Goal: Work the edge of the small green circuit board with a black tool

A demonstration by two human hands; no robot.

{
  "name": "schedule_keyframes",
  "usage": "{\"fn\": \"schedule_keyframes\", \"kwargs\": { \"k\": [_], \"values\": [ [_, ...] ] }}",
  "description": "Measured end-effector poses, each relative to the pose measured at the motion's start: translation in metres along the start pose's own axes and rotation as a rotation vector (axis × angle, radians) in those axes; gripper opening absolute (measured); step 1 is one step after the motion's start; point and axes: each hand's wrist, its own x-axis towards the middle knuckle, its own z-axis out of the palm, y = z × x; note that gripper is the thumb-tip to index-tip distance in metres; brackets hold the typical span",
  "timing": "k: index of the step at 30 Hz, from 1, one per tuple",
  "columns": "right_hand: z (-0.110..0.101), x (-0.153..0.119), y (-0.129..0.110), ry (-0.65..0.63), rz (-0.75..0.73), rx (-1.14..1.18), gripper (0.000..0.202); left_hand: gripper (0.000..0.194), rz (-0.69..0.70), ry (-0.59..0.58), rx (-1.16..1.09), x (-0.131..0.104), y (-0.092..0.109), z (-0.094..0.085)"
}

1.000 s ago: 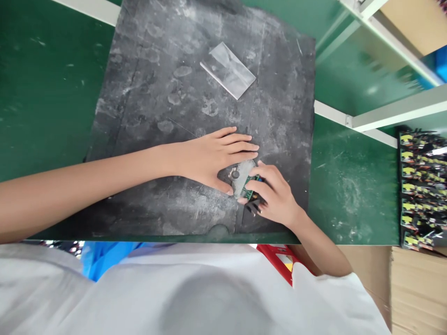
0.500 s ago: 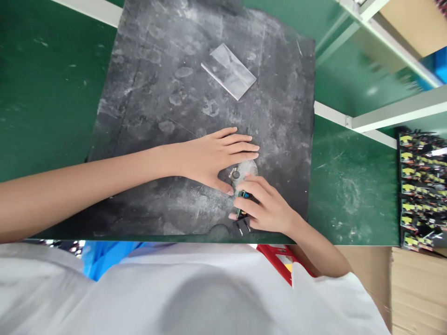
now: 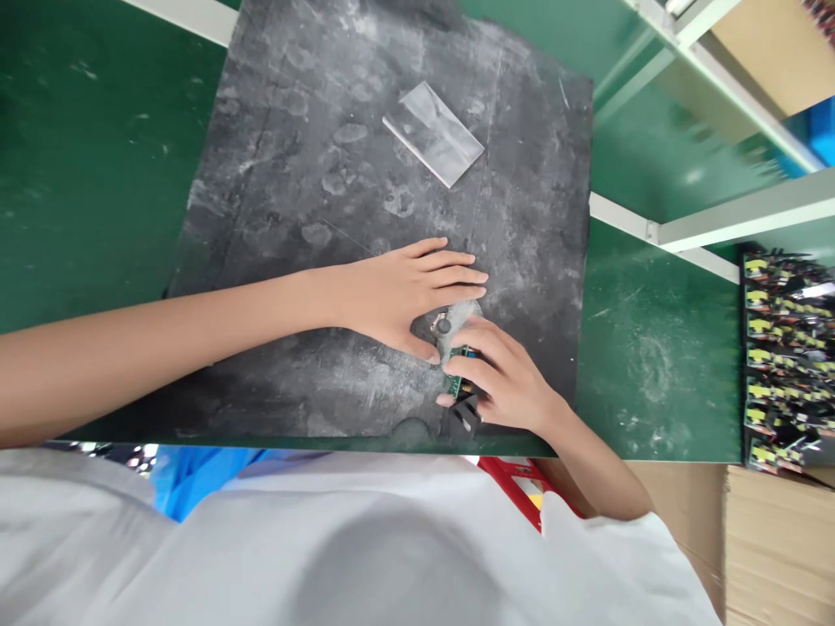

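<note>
White top (image 3: 248, 548), loosely creased, rounded grey shading (image 3: 397, 574) at centre front. Right sleeve (image 3: 658, 556) short, forearm (image 3: 597, 469) bare beyond its edge. Left hand (image 3: 397, 291) and right hand (image 3: 509, 378) ungloved, fingers (image 3: 457, 276) slim.

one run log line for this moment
left hand: spread over black mat | right hand: holding small circuit board | clear flat piece: on mat beyond hands

On the table (image 3: 652, 374) lies a mat (image 3: 293, 174); on the mat, a flat sheet (image 3: 434, 135) lies beyond both hands. The right hand (image 3: 512, 378) holds a circuit board (image 3: 455, 384), right of the left hand (image 3: 414, 291). Farther right are electronic assemblies (image 3: 779, 356).
</note>
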Motion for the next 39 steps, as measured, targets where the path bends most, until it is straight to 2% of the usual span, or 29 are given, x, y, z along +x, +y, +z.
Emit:
{"fn": "schedule_keyframes", "kwargs": {
  "k": [8, 16, 22, 27, 32, 39],
  "values": [
    [-0.0001, -0.0033, 0.004, -0.062, 0.011, -0.049, 0.036, 0.081, -0.013, -0.01, 0.035, 0.0001, 0.0022, -0.0014],
    [-0.002, -0.0028, 0.0055, -0.114, -0.005, -0.062, 0.034, 0.079, 0.0, -0.01, 0.049, 0.0002, 0.0009, 0.0007],
    [0.0002, -0.0031, 0.0051, -0.077, 0.004, -0.055, 0.034, 0.077, -0.002, 0.0, 0.032, -0.0002, 0.001, 0.0012],
    [0.0007, -0.0069, 0.0039, -0.074, -0.014, -0.089, 0.044, 0.08, -0.004, -0.017, 0.044, -0.0007, 0.0002, 0.0011],
    [-0.0002, -0.0047, 0.0033, -0.032, -0.018, -0.075, 0.028, 0.079, -0.015, -0.031, 0.065, 0.0, 0.0017, -0.0001],
    [-0.0065, -0.0032, 0.0042, 0.069, 0.071, 0.206, 0.023, 0.084, -0.016, -0.014, 0.058, -0.0002, 0.0022, -0.0004]
  ]
}}
